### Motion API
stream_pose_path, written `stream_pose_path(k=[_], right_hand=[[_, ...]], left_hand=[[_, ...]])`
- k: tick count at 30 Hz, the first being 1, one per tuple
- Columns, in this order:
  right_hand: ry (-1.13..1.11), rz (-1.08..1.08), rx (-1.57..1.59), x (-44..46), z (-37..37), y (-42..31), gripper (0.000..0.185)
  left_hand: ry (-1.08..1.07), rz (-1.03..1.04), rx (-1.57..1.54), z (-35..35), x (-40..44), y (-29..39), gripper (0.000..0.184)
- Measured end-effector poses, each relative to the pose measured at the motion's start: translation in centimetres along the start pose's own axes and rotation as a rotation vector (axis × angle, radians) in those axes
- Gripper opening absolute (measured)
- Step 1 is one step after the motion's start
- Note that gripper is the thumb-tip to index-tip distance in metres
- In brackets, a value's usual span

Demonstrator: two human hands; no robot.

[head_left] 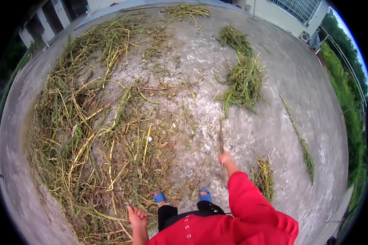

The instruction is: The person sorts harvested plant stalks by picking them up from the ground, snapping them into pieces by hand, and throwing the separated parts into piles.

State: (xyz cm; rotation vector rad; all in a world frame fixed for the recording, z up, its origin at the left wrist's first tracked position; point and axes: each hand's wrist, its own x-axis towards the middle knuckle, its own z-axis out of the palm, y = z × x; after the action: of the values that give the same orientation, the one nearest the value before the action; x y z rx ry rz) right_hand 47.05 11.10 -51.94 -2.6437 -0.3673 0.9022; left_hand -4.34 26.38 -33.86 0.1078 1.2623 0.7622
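Observation:
My right hand, at the end of an outstretched red sleeve, is closed round a thin brown stick. The stick points away from me over the concrete and is smeared by motion. Low on the left, my left hand has its fingers curled beside the cut plant stalks. Whether it grips one of them I cannot make out. These stalks are long, yellow-green and tangled, with leaves and crumbled bits among them. Just right of my right arm lies a small bundle of dried plants.
Leafy plant heaps lie ahead on the right, and a single long stalk lies farther right. My blue slippers stand on the concrete yard. A building with a barred window borders the far side; greenery lines the right edge.

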Motion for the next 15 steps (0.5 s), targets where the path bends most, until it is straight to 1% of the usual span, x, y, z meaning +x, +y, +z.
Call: stream_pose_path(k=[1, 2, 3, 4, 5, 6, 7, 8, 9, 10, 11, 12, 14, 15], right_hand=[[0.048, -0.043, 0.252, 1.4, -1.7, -3.5, 0.044], [0.198, -0.151, 0.215, 0.0, -5.2, -8.0, 0.045], [0.13, -0.195, 0.469, -4.1, -10.1, -12.6, 0.041], [0.287, -0.321, 0.524, -1.8, -10.7, -11.9, 0.029], [0.295, -0.516, 0.823, -6.9, -15.3, -14.9, 0.017], [0.364, -0.703, 1.026, -6.8, -17.4, -14.4, 0.015], [0.443, -0.774, 0.931, -9.3, -21.0, -14.2, 0.015], [0.556, -0.908, 0.947, -15.1, -25.0, -16.3, 0.012], [0.646, -0.889, 0.722, -16.3, -28.5, -13.9, 0.017], [0.703, -0.845, 0.908, -21.2, -31.1, -14.4, 0.024], [0.736, -0.914, 0.97, -24.5, -33.8, -13.5, 0.028], [0.826, -1.012, 1.013, -26.7, -36.3, -11.9, 0.027], [0.714, -1.149, 1.273, -31.0, -40.6, -6.0, 0.023], [0.736, -1.177, 1.306, -33.7, -42.3, -3.1, 0.023]], left_hand=[[-0.025, -0.036, 0.019, -0.7, -0.2, -0.4, 0.046], [-0.007, -0.027, 0.039, -1.0, -0.6, -0.7, 0.046], [0.015, -0.019, 0.058, -0.3, -0.8, -0.9, 0.046], [0.037, -0.011, 0.077, 0.2, -1.1, -1.0, 0.046], [0.051, -0.019, 0.1, 0.7, -1.5, -0.9, 0.046], [0.057, -0.026, 0.119, 1.4, -1.5, -0.9, 0.046], [0.031, -0.012, 0.137, 1.7, -1.5, -0.9, 0.046], [-0.003, 0.003, 0.152, 2.5, -1.2, -1.0, 0.046], [-0.008, 0.015, 0.174, 3.4, -1.4, -1.1, 0.046], [-0.023, 0.032, 0.196, 4.7, -1.5, -1.1, 0.045], [-0.058, 0.019, 0.203, 6.2, -1.4, -1.2, 0.045], [-0.088, 0.004, 0.217, 7.1, -1.7, -1.3, 0.045], [-0.175, -0.012, 0.258, 9.7, -1.9, -1.8, 0.045], [-0.222, -0.017, 0.287, 10.8, -2.0, -2.2, 0.045]])
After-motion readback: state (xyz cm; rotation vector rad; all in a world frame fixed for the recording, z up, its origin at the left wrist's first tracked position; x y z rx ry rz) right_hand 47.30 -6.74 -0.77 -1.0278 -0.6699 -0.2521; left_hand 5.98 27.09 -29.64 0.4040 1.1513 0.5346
